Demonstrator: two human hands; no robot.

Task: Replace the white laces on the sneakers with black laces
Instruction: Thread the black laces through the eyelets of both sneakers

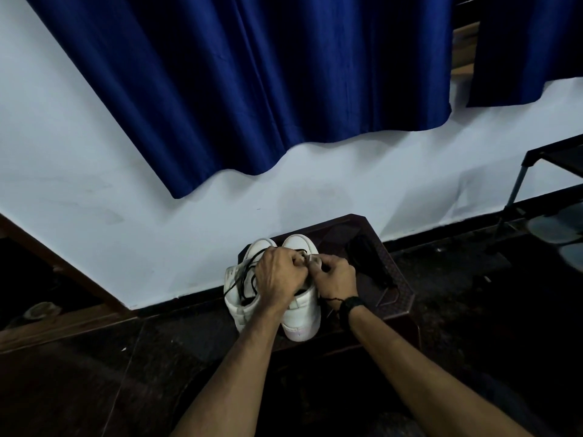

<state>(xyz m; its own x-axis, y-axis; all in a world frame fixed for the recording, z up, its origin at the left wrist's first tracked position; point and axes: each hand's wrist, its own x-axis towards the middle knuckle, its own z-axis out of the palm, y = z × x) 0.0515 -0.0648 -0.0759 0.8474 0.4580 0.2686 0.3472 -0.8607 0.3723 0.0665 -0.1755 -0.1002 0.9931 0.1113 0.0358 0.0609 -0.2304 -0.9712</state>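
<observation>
1. Two bare forearms reach in from the near edge; the right wrist wears a dark watch (352, 302).
2. The left hand (279, 274) and right hand (335, 275) meet over the right sneaker (301, 323), fingers curled and pinching at its lacing; what exactly each holds is hidden.
3. The left sneaker (241, 302) stands touching it, a black lace (249, 269) lying loose across its top.
4. Both sneakers stand on a dark brown stool (397, 294).
5. Far behind, a blue curtain (252, 83) hangs on a pale wall (79, 168).

Blue curtain (252, 83) over white wall (79, 152); dark floor (79, 373); dim light.
</observation>
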